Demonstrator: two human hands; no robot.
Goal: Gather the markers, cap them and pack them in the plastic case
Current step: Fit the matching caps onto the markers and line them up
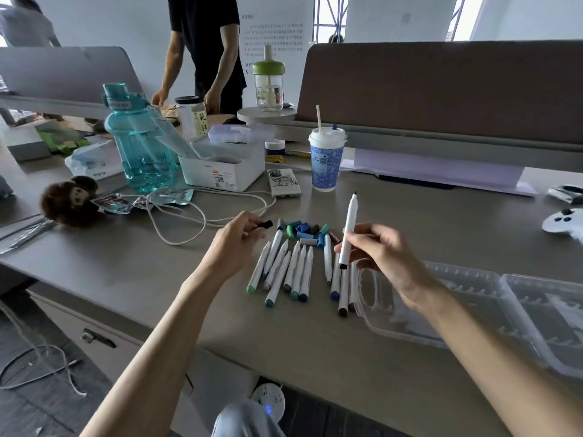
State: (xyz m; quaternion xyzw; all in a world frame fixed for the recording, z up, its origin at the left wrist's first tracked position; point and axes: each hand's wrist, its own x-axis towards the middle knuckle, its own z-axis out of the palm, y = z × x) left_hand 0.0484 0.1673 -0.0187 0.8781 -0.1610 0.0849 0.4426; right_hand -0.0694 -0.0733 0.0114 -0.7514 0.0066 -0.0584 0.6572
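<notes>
Several uncapped white markers [290, 272] lie side by side on the grey table, with a pile of loose blue, green and grey caps [304, 231] just beyond them. My right hand [385, 257] grips a white marker with a black end [348, 230], held nearly upright with its bare tip pointing up. My left hand [236, 238] pinches a black cap [264, 224] to the left of the cap pile. The clear plastic case [492, 310] lies open at the right, under my right forearm.
Behind the markers stand a blue paper cup with a straw [326, 159], a power bank [284, 183] with white cables, a white box [225, 165] and a teal water bottle [138, 137]. A plush monkey [71, 200] lies left; a white game controller [564, 222] lies right. A person stands beyond the desk.
</notes>
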